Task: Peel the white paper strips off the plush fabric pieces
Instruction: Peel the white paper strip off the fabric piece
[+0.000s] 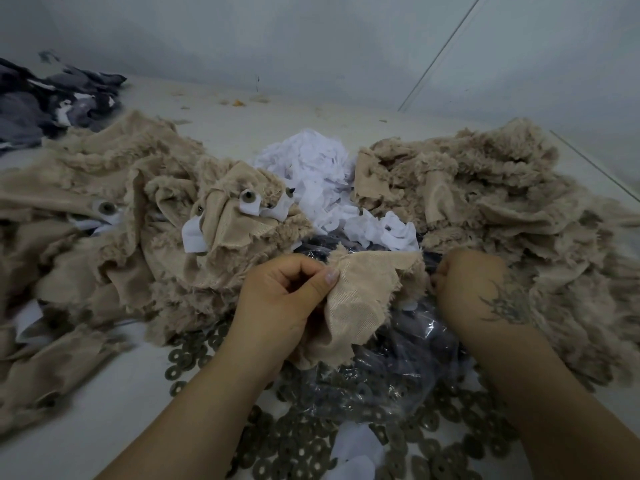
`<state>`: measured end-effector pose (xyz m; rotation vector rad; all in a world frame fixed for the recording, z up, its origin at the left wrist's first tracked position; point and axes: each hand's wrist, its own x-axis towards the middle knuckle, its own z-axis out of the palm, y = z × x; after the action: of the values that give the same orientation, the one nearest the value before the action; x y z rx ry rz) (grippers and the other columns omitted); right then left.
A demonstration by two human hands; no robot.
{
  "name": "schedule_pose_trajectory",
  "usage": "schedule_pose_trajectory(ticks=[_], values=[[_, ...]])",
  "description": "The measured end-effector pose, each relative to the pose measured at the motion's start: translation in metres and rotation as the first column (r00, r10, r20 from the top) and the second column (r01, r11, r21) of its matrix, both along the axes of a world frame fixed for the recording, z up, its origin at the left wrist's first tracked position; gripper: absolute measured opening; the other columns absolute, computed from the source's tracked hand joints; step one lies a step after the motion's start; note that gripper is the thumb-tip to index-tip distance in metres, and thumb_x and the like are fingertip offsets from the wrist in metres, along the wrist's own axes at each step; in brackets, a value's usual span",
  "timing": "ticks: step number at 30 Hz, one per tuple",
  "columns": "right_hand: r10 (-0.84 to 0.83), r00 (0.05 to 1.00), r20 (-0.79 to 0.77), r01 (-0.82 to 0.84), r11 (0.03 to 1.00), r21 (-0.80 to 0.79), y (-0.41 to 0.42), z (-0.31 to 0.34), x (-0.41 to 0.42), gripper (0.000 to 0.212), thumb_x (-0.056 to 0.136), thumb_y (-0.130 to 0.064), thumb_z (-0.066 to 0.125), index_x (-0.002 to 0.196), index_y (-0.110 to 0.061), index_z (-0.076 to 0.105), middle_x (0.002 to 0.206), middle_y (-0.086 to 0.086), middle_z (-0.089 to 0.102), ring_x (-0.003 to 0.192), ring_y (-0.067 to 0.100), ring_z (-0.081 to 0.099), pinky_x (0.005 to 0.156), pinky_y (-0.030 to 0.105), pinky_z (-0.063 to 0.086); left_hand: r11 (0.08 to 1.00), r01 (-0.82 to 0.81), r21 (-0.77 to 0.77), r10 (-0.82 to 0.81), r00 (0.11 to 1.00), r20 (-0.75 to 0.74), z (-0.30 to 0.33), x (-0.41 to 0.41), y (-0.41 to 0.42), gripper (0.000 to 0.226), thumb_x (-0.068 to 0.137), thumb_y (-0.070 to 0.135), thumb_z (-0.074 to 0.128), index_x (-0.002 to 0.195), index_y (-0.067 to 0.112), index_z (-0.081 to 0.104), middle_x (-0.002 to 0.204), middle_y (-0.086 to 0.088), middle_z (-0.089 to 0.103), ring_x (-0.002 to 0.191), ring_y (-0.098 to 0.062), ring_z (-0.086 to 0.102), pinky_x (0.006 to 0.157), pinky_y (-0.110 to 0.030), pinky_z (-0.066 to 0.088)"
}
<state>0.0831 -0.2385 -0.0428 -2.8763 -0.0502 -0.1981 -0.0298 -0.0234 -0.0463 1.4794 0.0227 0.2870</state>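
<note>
My left hand (284,299) pinches the left edge of a beige plush fabric piece (363,292), smooth backing side up. My right hand (474,285) is curled at the piece's right edge; what its fingers hold is hidden by the fabric. No white strip shows on this piece. A heap of beige plush pieces (114,216) lies at left, some carrying white paper strips (194,233) beside round eye studs (247,196). Another beige plush heap (502,202) lies at right. Peeled white paper strips (325,178) are piled in the middle behind my hands.
Several grey washers (346,441) are scattered over the table near me, around a clear plastic bag (398,362). Dark grey fabric (52,102) lies at the far left. A pale wall (311,39) rises behind the white table (121,393).
</note>
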Motion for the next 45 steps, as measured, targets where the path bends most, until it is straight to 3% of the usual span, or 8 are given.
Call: schedule_pose_trajectory(ticks=[5, 8, 12, 16, 21, 33, 39, 45], values=[[0.109, 0.992, -0.068, -0.102, 0.99, 0.092, 0.01, 0.057, -0.047, 0.027, 0.089, -0.017, 0.07, 0.062, -0.017, 0.067, 0.066, 0.003, 0.073, 0.062, 0.019, 0.065, 0.042, 0.017, 0.035, 0.999, 0.001, -0.036, -0.001, 1.0, 0.0, 0.0, 0.0, 0.001, 0.012, 0.078, 0.028, 0.071, 0.073, 0.018, 0.075, 0.069, -0.006, 0.072, 0.057, -0.014, 0.066, 0.049, -0.02, 0.05], [0.362, 0.838, -0.408, -0.18, 0.89, 0.418, 0.02, 0.068, -0.069, 0.014, 0.085, -0.016, 0.076, 0.071, -0.017, 0.074, 0.058, -0.001, 0.072, 0.05, 0.009, 0.067, 0.046, 0.016, 0.049, 0.999, 0.018, -0.042, -0.018, 1.0, 0.004, 0.001, 0.0, 0.0, 0.011, 0.078, 0.027, 0.071, 0.072, 0.019, 0.074, 0.067, -0.005, 0.071, 0.056, -0.012, 0.066, 0.048, -0.02, 0.05], [0.477, 0.745, -0.466, -0.107, 0.775, 0.623, 0.032, 0.048, -0.066, 0.014, 0.091, -0.014, 0.07, 0.079, -0.009, 0.076, 0.065, 0.005, 0.073, 0.053, 0.006, 0.068, 0.051, 0.017, 0.051, 0.999, 0.021, -0.043, -0.021, 1.0, 0.012, 0.0, 0.0, 0.001, 0.01, 0.078, 0.029, 0.071, 0.072, 0.021, 0.075, 0.066, -0.003, 0.071, 0.058, -0.012, 0.066, 0.05, -0.021, 0.05], [0.484, 0.796, -0.363, 0.085, 0.505, 0.859, 0.041, 0.026, -0.061, 0.019, 0.09, -0.002, 0.067, 0.075, -0.006, 0.077, 0.079, 0.011, 0.076, 0.071, 0.016, 0.074, 0.062, 0.022, 0.059, 0.999, 0.001, -0.037, -0.001, 1.0, 0.004, -0.002, 0.001, 0.003, 0.012, 0.078, 0.03, 0.072, 0.074, 0.019, 0.075, 0.068, -0.006, 0.071, 0.062, -0.015, 0.064, 0.055, -0.027, 0.053], [0.608, 0.752, -0.254, 0.254, 0.088, 0.963, 0.051, 0.017, -0.061, 0.024, 0.096, 0.001, 0.052, 0.111, 0.005, 0.07, 0.111, 0.021, 0.073, 0.106, 0.031, 0.071, 0.086, 0.037, 0.06, 1.0, -0.02, 0.005, 0.02, 0.999, 0.028, -0.004, 0.004, 0.002, 0.015, 0.087, 0.016, 0.071, 0.072, 0.018, 0.074, 0.069, -0.005, 0.071, 0.062, -0.013, 0.065, 0.059, -0.024, 0.054], [0.391, 0.92, 0.008, -0.14, 0.31, 0.94, 0.056, 0.004, -0.067, 0.026, 0.081, 0.009, 0.071, 0.09, -0.015, 0.076, 0.086, 0.005, 0.079, 0.086, 0.023, 0.076, 0.076, 0.036, 0.062, 0.993, -0.057, 0.105, 0.05, 0.996, 0.071, -0.011, 0.006, -0.002, 0.011, 0.077, 0.025, 0.075, 0.069, 0.02, 0.069, 0.069, -0.017, 0.065, 0.06, -0.02, 0.058, 0.055, -0.032, 0.051], [0.337, 0.936, 0.103, -0.244, 0.405, 0.881, 0.057, 0.002, -0.068, 0.01, 0.082, 0.004, 0.069, 0.073, 0.002, 0.072, 0.069, 0.029, 0.067, 0.066, 0.055, 0.061, 0.061, 0.064, 0.056, 0.981, -0.087, 0.176, 0.065, 0.99, 0.124, -0.013, 0.007, -0.001, 0.014, 0.081, 0.017, 0.074, 0.071, 0.017, 0.065, 0.063, -0.012, 0.062, 0.056, -0.015, 0.054, 0.052, -0.027, 0.05], [0.381, 0.922, 0.074, -0.203, 0.312, 0.928, 0.063, 0.007, -0.074, 0.064, 0.07, -0.046, 0.074, 0.072, 0.016, 0.058, 0.072, 0.041, 0.057, 0.073, 0.053, 0.061, 0.078, 0.062, 0.056, 0.972, -0.122, 0.199, 0.096, 0.986, 0.135, -0.011, 0.006, -0.002, 0.018, 0.083, 0.012, 0.075, 0.069, 0.012, 0.064, 0.064, -0.013, 0.061, 0.056, -0.016, 0.054, 0.051, -0.032, 0.049]])
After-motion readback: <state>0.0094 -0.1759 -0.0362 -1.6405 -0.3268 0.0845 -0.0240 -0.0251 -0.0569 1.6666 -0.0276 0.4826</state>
